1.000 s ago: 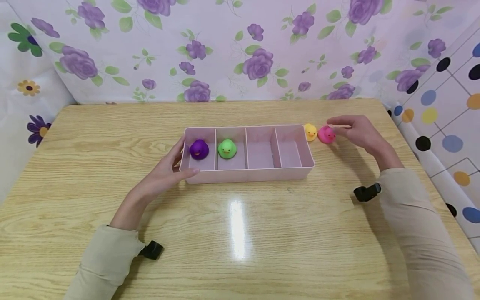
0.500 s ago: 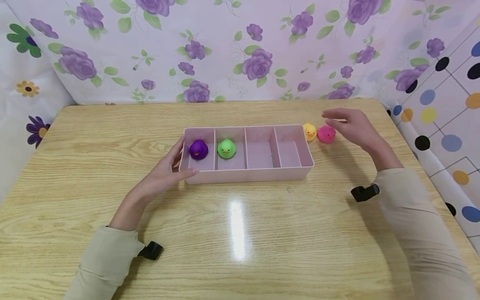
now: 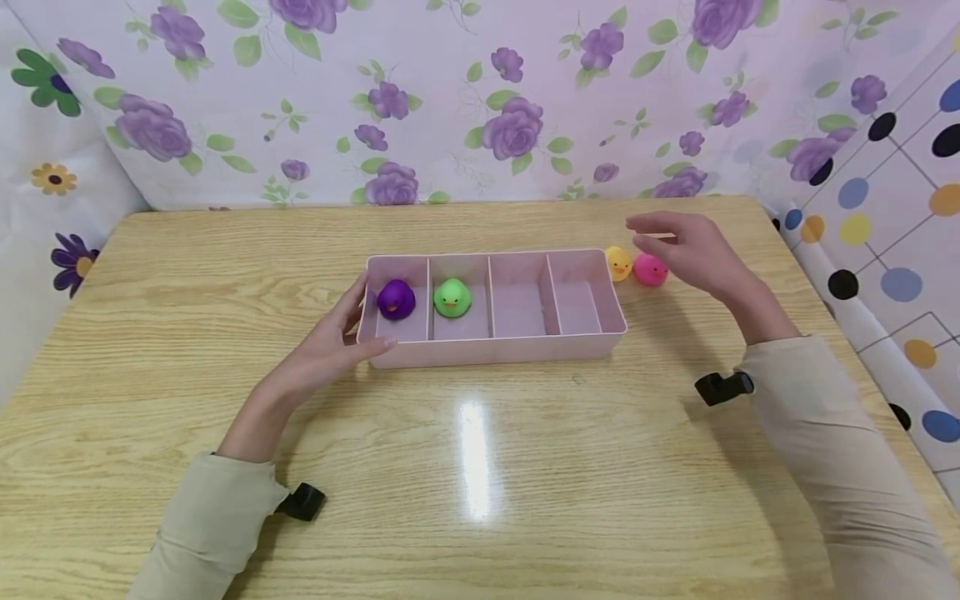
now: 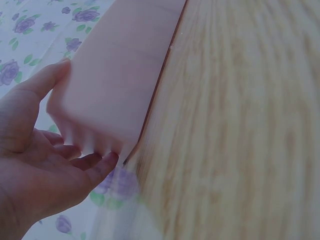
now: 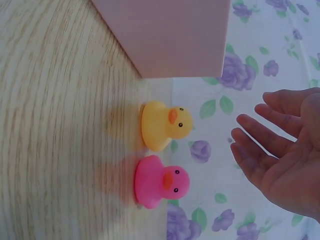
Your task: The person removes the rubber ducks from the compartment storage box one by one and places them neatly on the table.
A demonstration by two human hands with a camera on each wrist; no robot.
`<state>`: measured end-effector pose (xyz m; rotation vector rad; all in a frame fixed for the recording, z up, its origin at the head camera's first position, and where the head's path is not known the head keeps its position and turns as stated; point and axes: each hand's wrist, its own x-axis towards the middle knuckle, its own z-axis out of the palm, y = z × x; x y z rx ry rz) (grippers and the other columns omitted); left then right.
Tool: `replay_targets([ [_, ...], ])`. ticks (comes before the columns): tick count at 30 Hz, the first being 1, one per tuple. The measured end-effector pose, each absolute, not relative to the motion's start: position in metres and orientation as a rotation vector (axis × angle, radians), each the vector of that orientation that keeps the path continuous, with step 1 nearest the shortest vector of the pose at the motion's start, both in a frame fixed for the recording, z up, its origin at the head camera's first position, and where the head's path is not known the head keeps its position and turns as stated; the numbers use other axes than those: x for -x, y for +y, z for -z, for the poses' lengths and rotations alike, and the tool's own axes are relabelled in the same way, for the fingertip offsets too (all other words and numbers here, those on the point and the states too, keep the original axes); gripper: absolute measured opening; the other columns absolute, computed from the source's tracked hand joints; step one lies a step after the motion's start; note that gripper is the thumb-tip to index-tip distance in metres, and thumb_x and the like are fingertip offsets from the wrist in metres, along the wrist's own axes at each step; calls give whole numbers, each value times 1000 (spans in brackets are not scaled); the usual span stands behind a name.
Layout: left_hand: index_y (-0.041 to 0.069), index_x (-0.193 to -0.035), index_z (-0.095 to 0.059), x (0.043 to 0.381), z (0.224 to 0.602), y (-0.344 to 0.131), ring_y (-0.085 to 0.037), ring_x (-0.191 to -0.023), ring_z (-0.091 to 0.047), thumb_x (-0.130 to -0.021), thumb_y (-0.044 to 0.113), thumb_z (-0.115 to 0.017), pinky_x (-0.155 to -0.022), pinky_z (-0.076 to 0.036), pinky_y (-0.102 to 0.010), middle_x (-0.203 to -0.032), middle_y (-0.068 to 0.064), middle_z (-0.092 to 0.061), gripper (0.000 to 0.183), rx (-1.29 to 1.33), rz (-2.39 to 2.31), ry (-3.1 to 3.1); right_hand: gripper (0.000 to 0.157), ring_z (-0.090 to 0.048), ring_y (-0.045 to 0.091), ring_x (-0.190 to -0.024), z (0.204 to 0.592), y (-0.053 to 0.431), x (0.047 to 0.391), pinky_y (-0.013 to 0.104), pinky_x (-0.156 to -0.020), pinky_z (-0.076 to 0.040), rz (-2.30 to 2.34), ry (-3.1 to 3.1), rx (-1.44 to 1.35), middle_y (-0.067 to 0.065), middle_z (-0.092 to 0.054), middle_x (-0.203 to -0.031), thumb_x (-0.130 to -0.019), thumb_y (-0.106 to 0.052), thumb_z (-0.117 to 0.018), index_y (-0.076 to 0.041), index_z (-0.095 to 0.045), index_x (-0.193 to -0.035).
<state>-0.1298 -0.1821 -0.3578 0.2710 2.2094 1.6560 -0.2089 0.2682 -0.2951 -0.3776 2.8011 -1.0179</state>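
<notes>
A pale pink box (image 3: pixel 495 350) with several compartments sits on the table. In its leftmost compartment is a purple rubber duck (image 3: pixel 396 299); the one beside that has a green rubber duck (image 3: pixel 452 297). My left hand (image 3: pixel 318 350) holds the box's left end, thumb at the near rim and fingers along the end wall. Off the box's right end stand a yellow rubber duck (image 5: pixel 162 125) and a pink rubber duck (image 5: pixel 160 181), side by side. Above them hovers my right hand (image 3: pixel 693 250), fingers loosely extended and holding nothing.
The wooden table (image 3: pixel 570 467) runs back to a wall covering with purple roses (image 3: pixel 513 129). A dotted covering (image 3: pixel 900 283) borders the right side, a flowered one (image 3: pixel 52 179) the left. Each sleeve cuff carries a small black camera (image 3: pixel 302 502).
My right hand has risen from beside the pink duck and moved left, over towards the yellow duck. The left hand, box and ducks have stayed in place.
</notes>
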Motion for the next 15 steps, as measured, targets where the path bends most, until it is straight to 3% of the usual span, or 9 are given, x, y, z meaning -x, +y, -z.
replay_targets([
  [15, 25, -156, 6, 130, 358, -182, -30, -145, -11, -92, 20, -67, -115, -17, -47, -161, -10, 1, 97, -273, -1651, 2219, 43, -54, 39, -119, 290, 244, 201, 52, -98, -44, 1065, 2747, 483, 18, -52, -138, -99, -20, -57, -1, -52, -138],
])
